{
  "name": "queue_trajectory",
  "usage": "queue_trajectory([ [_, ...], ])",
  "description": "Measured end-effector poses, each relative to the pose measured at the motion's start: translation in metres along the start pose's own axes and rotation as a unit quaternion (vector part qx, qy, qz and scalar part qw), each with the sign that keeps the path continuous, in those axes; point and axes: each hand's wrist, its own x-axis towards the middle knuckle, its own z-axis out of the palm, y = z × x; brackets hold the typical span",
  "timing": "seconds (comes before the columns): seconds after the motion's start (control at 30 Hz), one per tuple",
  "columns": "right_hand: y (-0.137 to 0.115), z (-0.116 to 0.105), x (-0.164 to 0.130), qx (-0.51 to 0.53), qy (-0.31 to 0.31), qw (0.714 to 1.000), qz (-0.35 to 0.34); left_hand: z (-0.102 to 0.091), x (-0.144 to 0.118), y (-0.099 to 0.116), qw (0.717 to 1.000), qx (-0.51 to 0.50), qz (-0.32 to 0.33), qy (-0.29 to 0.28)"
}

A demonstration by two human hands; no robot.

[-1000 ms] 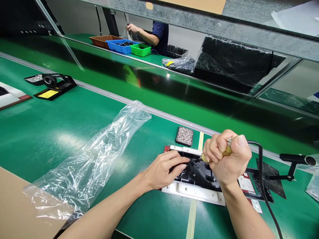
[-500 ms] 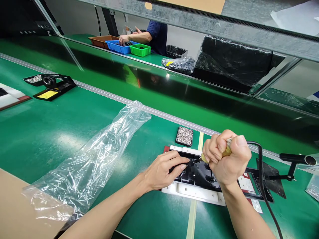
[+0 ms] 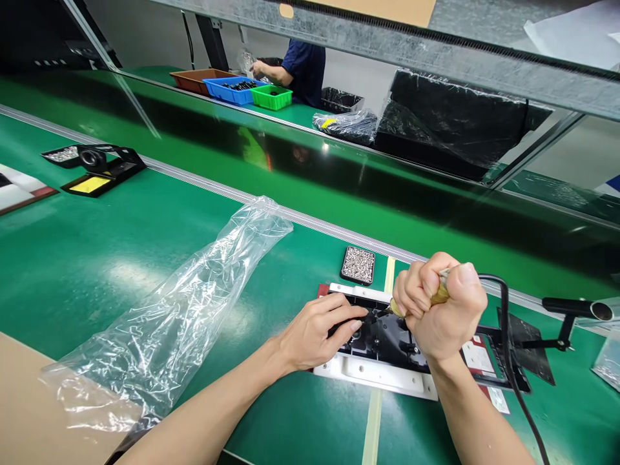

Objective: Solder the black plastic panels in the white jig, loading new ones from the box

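Black plastic panel (image 3: 387, 339) on white base, flat on green worktop (image 3: 121, 258) | my left hand (image 3: 314, 332) presses fingertips on it | my right hand (image 3: 443, 313) fisted around corded screwdriver (image 3: 438, 296), tip touching panel | stiff, light, likely slides; hold by edges | screw tray (image 3: 359, 265) just beyond

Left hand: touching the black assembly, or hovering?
Touching. The head view shows the left hand lying on the black assembly, fingertips pressed on it beside the tool tip held by the right hand.

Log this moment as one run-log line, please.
right hand: fist shut on corded driver, tip down on black assembly | left hand: pressing on assembly | screw tray: behind it
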Motion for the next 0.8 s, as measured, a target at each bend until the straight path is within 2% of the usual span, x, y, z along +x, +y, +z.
queue_trajectory([
  [0.8, -0.0003, 0.0005, 0.0002, -0.003, 0.001, 1.0, -0.004, -0.0001, -0.0002, -0.0001, 1.0, 0.002, -0.002, -0.001],
])
